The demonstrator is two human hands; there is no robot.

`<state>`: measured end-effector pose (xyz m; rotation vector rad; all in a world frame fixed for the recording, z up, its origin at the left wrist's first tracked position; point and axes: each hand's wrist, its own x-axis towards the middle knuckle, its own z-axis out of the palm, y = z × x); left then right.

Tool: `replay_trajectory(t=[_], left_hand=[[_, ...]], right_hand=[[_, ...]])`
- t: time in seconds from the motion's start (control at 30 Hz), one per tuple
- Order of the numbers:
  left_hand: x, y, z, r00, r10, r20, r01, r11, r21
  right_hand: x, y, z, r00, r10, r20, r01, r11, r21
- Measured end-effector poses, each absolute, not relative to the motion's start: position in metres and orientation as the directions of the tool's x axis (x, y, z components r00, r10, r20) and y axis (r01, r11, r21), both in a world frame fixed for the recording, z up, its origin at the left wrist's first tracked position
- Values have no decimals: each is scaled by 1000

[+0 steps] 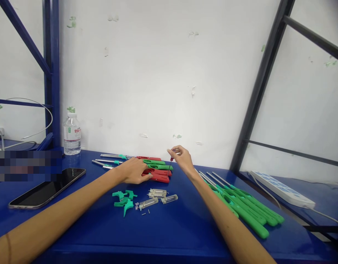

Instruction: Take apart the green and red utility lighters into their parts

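One slim screwdriver (171, 159) is pinched in the right hand (182, 157), its shaft reaching down to red handles (159, 178) under the left hand (134, 171); whether that one grips, I cannot tell. Farther left, a bottle (72, 147) bears a label (69, 133) with red characters, too small to read.

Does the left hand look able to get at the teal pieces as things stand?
Probably yes: the left hand is on the red handles, and the teal pieces lie uncovered nearby on the blue table.
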<state>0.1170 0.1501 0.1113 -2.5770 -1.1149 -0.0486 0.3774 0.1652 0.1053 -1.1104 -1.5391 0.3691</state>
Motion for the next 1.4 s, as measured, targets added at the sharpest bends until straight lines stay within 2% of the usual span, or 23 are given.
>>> replay_trajectory(t=[0.27,0.63,0.9,1.4], left_hand=[[117,152,111,694,704,153,714,-644,-276],[117,153,109,690,711,136,714,-636,-294],[119,151,111,691,711,132,714,-642,-281],[119,151,110,680,721,136,724,-631,-277]], right_hand=[[376,165,106,99,811,576,496,462,-735],[383,163,108,212,847,488,635,260,-728],[383,159,110,247,852,461,695,176,-697],[381,156,110,216,847,486,711,204,-672]])
